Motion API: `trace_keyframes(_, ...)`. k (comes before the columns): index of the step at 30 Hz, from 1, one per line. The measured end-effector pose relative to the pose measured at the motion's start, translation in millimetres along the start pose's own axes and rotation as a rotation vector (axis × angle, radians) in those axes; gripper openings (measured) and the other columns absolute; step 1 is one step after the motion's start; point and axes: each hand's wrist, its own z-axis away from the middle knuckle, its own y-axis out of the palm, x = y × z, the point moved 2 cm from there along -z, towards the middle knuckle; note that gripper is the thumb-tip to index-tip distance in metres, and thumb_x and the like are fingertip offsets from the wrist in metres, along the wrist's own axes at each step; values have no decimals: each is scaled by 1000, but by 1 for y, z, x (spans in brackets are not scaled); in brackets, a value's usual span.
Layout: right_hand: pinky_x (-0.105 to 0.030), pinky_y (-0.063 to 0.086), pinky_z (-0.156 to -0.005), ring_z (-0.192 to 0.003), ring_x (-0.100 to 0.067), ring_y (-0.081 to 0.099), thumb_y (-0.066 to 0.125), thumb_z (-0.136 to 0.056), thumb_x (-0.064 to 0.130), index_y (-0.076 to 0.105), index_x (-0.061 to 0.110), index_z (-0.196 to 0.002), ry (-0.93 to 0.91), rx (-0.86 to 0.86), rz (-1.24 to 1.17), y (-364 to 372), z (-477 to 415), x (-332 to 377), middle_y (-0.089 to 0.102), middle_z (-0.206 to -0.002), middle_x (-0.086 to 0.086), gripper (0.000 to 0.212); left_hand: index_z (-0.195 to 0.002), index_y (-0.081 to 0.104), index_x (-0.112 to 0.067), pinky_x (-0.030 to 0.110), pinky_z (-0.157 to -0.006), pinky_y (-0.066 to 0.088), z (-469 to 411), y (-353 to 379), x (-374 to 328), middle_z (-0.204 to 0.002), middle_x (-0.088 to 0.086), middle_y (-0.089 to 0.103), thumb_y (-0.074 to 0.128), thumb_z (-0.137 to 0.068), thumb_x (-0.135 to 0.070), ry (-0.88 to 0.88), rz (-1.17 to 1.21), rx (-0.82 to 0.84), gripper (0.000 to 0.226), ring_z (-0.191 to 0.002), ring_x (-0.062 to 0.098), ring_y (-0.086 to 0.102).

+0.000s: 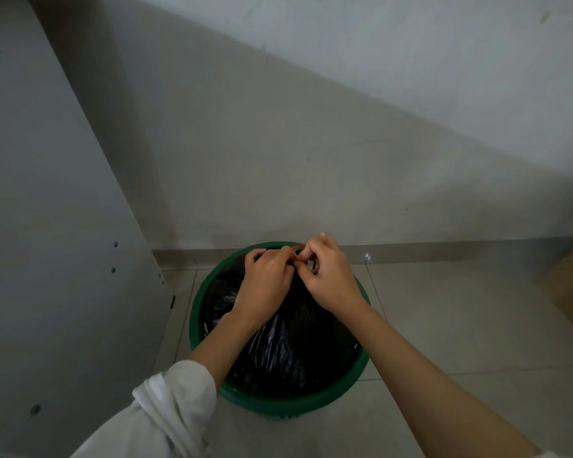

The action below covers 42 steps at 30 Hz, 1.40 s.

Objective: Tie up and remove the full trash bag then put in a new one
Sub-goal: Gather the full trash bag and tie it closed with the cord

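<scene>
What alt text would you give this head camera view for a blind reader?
The left hand and right hand pinch the gathered top of a black plastic trash bag inside a round green plastic bin on pale floor tiles.

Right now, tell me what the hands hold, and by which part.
The left hand and right hand both pinch the black trash bag by its gathered top edge.

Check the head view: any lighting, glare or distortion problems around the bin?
Head view: dim, flat light; the glossy black plastic trash bag shows faint sheen, its folds lost in darkness; wide-angle lens slants wall lines; left hand and right hand pinching its top look sharp.
</scene>
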Motion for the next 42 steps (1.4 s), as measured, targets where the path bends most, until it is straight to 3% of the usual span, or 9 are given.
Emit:
trace_keyframes(2,-13,36,-87,-87,-5,45,60,-82,5,47,11,-72,-65,42,16,-1,1,0,47,-79,-3,18,-86,56,-15,32,-82,35,-4,-2,2,-77,-10,57,45,-88,-3,6,110,46,16,-77,16,54)
trace_keyframes(5,-23,43,-70,-74,-16,51,63,-75,3,50,10,-69,-31,89,-24,-5,-4,-4,53,-76,-5,16,-83,58,-11,31,-63,37,-7,-4,8,-71,-2,58,48,-85,-2,-50,261,197,14,-66,18,52)
trace_keyframes(8,-40,46,-64,-66,-24,55,63,-70,4,53,9,-65,60,133,-149,-7,-8,-7,59,-69,-6,12,-81,60,-15,21,-63,42,-5,-10,10,-72,-7,62,49,-86,-2,-114,457,355,18,-65,8,54)
trace_keyframes(11,-32,44,-62,-62,-12,51,65,-71,-4,54,6,-64,109,170,-215,-7,-9,-8,57,-65,-4,17,-86,64,-12,16,-70,46,-3,-14,14,-76,-7,64,53,-90,-3,-104,571,457,15,-69,5,59)
trace_keyframes(18,-29,46,-66,-69,-18,55,64,-76,-5,55,6,-65,242,90,-370,-4,-7,-8,58,-66,-6,17,-98,71,-16,6,-81,37,4,-7,16,-96,-3,57,64,-86,-13,-152,483,116,14,-91,4,55)
trace_keyframes(22,-36,53,-71,-69,-22,63,63,-76,-6,55,8,-64,347,54,-524,-3,-4,-10,64,-67,-10,20,-92,73,-24,23,-83,51,9,-7,10,-88,-11,70,67,-83,-12,-184,551,-3,15,-87,2,64)
trace_keyframes(32,-32,55,-67,-66,-24,68,61,-78,-9,55,8,-63,479,52,-659,-2,-5,-11,66,-77,-22,24,-98,55,-17,29,-84,51,1,-15,13,-78,9,73,70,-80,-5,-429,809,96,26,-80,16,68)
trace_keyframes(37,-22,51,-58,-65,-11,67,58,-78,-11,51,9,-60,491,58,-653,1,-7,-8,64,-70,-12,28,-92,68,-8,25,-82,52,3,-22,15,-88,11,70,62,-78,12,-293,787,316,25,-86,14,65)
trace_keyframes(42,-24,50,-56,-59,-15,62,58,-79,-9,50,10,-60,543,74,-724,1,-12,-6,67,-71,-10,28,-89,73,-13,14,-75,47,-1,-23,11,-84,-1,70,71,-75,-2,-17,400,149,18,-81,8,64)
